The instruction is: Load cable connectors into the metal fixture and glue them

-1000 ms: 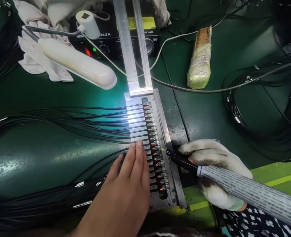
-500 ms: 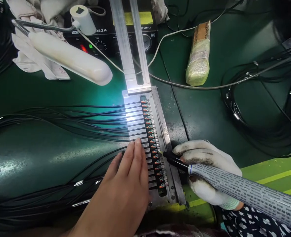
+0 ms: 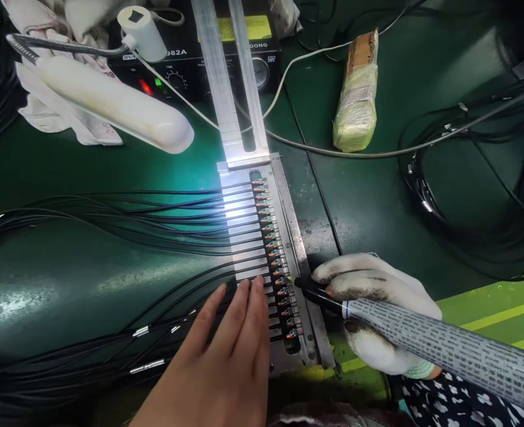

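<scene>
A metal jig [image 3: 296,237] holds a row of small connector ends with orange and green wires [image 3: 273,236], each on a black cable [image 3: 244,229] leading off left. My bare left hand [image 3: 235,344] rests across the near cables on the jig, fingers stretched out and slightly spread. In a stained white glove, my right hand [image 3: 381,290] grips a glue dispensing syringe [image 3: 422,332] wrapped in printed film. Its black nozzle points left, and the thin greenish tip is close to one wire end in the lower half of the row. Whether it touches cannot be made out.
A white lamp [image 3: 119,104] on a bent neck shines over the jig. Behind stands a black dispenser box [image 3: 168,74] beside white cloths [image 3: 66,118]. A film-wrapped block [image 3: 355,112] lies at back right, and coiled black cables [image 3: 426,204] farther right.
My left hand has slid toward me along the jig and its fingers have spread, uncovering more cables. The syringe tip has shifted slightly toward me along the row. The view has moved a little.
</scene>
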`<state>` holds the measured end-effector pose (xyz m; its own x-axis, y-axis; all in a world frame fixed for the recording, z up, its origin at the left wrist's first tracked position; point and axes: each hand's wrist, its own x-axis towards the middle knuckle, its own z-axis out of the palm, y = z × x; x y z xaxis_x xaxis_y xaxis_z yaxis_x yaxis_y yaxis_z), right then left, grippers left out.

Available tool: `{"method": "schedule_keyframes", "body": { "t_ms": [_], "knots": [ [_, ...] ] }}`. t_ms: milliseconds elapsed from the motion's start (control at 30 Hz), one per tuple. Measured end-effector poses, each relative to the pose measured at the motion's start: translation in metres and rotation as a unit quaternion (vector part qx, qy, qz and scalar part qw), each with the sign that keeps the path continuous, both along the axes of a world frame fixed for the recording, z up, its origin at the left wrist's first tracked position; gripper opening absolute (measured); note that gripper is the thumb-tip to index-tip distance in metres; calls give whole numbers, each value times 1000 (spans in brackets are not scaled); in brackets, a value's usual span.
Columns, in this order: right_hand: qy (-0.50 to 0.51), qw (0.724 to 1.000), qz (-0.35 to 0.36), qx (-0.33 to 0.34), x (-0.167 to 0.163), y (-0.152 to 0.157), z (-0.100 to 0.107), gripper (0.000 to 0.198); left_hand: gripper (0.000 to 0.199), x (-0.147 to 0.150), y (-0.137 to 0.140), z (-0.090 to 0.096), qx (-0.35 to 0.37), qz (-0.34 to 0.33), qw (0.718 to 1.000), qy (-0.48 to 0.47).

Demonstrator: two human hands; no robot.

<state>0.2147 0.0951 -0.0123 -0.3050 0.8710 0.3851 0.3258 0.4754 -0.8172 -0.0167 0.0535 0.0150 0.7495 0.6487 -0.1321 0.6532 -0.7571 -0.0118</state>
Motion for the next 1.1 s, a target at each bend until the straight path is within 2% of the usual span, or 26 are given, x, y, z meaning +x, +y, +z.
{"method": "schedule_keyframes", "body": {
  "t_ms": [200,1100],
  "knots": [
    [3,1000,0,-4,0,1,1,16,47,1,-1,0,12,3,1000,5],
    [14,1000,-20,-18,-3,2,-3,16,45,6,0,0,27,18,999,1]
  ]
}}
